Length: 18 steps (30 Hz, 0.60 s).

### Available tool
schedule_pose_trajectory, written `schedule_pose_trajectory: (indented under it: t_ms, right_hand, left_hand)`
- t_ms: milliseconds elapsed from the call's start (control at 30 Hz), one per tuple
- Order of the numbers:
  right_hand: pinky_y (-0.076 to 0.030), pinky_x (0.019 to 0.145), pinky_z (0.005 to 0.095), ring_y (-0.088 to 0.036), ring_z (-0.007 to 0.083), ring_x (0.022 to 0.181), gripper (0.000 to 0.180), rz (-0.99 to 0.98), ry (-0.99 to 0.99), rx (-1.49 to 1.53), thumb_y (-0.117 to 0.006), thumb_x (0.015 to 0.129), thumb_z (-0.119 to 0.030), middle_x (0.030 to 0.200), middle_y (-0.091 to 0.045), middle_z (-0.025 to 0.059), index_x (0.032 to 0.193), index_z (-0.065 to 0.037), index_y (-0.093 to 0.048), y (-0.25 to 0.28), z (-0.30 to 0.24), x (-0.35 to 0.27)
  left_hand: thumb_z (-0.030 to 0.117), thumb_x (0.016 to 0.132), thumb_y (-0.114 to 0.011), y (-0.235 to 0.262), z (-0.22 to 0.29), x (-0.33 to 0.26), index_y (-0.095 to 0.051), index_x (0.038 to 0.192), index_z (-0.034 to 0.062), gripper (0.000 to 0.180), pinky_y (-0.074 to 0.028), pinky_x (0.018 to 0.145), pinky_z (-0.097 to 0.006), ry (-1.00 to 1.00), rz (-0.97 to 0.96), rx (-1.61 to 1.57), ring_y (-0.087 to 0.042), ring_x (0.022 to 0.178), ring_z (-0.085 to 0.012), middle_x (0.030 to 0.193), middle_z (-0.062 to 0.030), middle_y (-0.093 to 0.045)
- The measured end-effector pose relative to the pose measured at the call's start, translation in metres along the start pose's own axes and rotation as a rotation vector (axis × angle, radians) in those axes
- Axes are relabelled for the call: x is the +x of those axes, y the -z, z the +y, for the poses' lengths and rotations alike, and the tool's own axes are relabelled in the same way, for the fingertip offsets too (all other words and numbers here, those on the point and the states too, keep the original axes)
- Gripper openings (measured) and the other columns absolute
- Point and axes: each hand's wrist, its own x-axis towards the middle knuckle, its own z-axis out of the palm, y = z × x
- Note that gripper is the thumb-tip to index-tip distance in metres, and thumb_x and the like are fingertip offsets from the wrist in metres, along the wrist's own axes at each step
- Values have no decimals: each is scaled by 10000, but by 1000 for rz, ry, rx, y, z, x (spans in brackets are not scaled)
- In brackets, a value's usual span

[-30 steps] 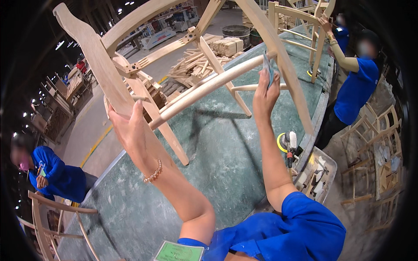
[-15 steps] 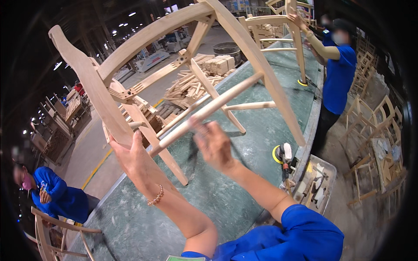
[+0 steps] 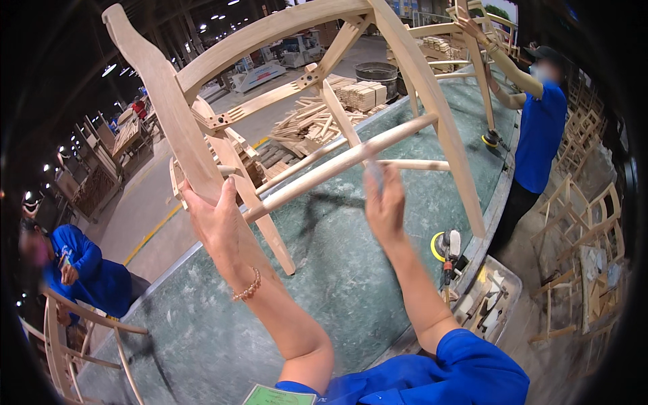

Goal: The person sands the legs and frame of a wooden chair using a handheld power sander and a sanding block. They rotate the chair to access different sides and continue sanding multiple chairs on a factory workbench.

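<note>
A bare wooden chair frame (image 3: pixel 425 77) stands tipped on the green-topped table, its legs and rungs toward me. My left hand (image 3: pixel 217 223) is wrapped round a leg at the left, just beside the end of the round rung (image 3: pixel 324 174). My right hand (image 3: pixel 387 209) is closed just below the rung's right half, pinching a small grey pad (image 3: pixel 373 174), perhaps sandpaper. Motion blurs the pad, and I cannot tell whether it touches the wood.
An orbital sander (image 3: pixel 445 246) lies at the table's right edge, above a tray of tools (image 3: pixel 496 297). One co-worker (image 3: pixel 540 128) handles another chair at the far right; another person (image 3: pixel 91 270) is at left near a chair (image 3: pixel 94 314). Wood pieces (image 3: pixel 310 121) are piled beyond the table (image 3: pixel 331 270).
My right hand has moved rightward along the rung with the grey pad. My left hand keeps its hold on the leg. The whole view has shifted slightly.
</note>
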Motion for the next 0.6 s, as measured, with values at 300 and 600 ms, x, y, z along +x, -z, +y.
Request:
schedule_pose_trajectory:
  t_ms: [300,600]
  right_hand:
    - [-512,611,373,-619,248,695,382,86,263,-52,-557,943,-239,837,-610,95,1298,-103,-589,6,-19,84]
    - [-514,614,386,-652,279,729,322,-78,255,-409,-544,917,-239,858,-623,81,1201,-148,-665,5,-27,52]
  left_hand:
    - [253,767,-728,-3,-7,-5,-393,1375,17,734,-472,939,-405,-73,46,32,-624,1090,-337,1182,-227,-625]
    - [131,808,-710,23,24,-64,-417,1366,24,639,-515,867,-353,40,68,-55,-643,1013,-271,1151,-169,-628]
